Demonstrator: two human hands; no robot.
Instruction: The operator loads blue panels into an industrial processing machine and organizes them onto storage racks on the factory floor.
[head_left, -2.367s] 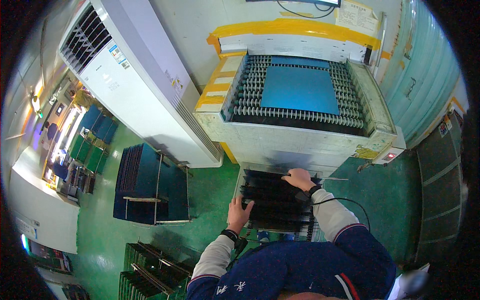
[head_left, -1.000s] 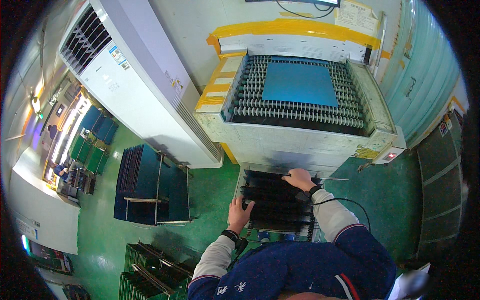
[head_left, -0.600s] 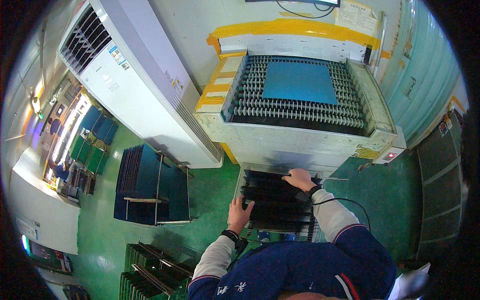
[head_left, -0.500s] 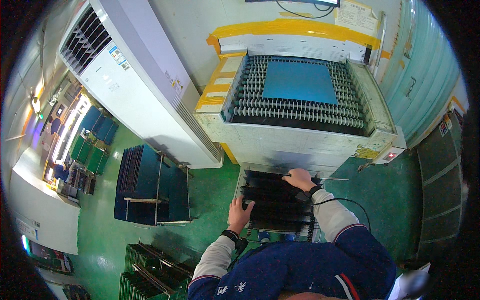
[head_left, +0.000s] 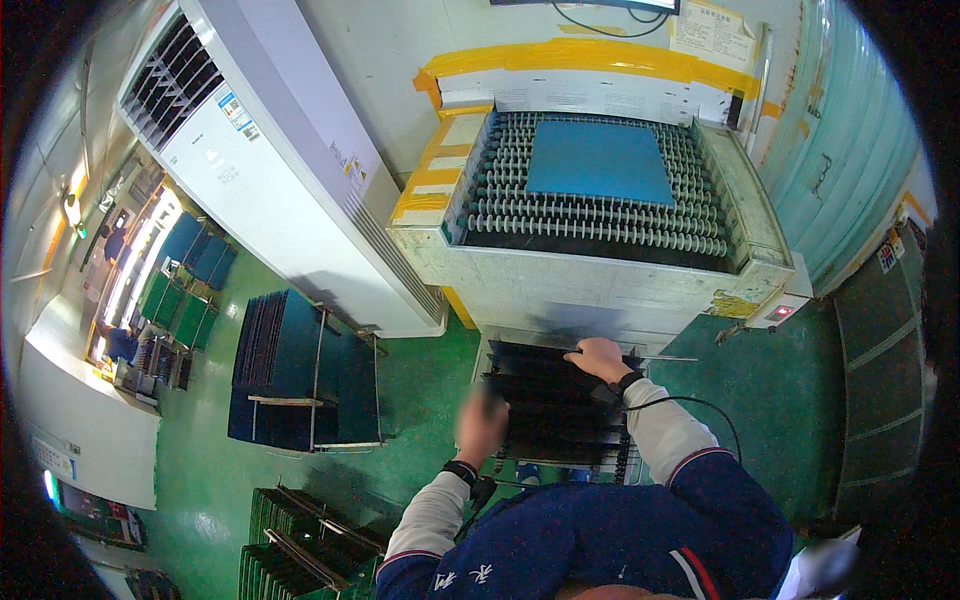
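A rack [head_left: 622, 462] packed with upright dark panels [head_left: 560, 425] stands low in front of me, below the roller machine. At its far right part, my right hand [head_left: 600, 358] is closed with bent fingers on the top edge of a dark panel. My left hand [head_left: 482, 422] is at the rack's left side, close to the panel ends. It is smeared, so its fingers do not show clearly. Beyond the rack, a flat blue panel [head_left: 600, 160] lies on the rollers [head_left: 600, 215] of the machine, touched by neither hand.
The machine's pale front wall [head_left: 570, 285] borders the rack's far side. A tall white air conditioner [head_left: 270, 150] stands at left. Two more racks of panels, one blue [head_left: 345, 390] and one green [head_left: 300, 535], stand on the floor at left. A black cable [head_left: 700, 400] loops from my right wrist.
My left hand has become smeared at nearly the same spot. My right hand stays in place. The blue panel seems shifted very slightly toward the far side of the rollers.
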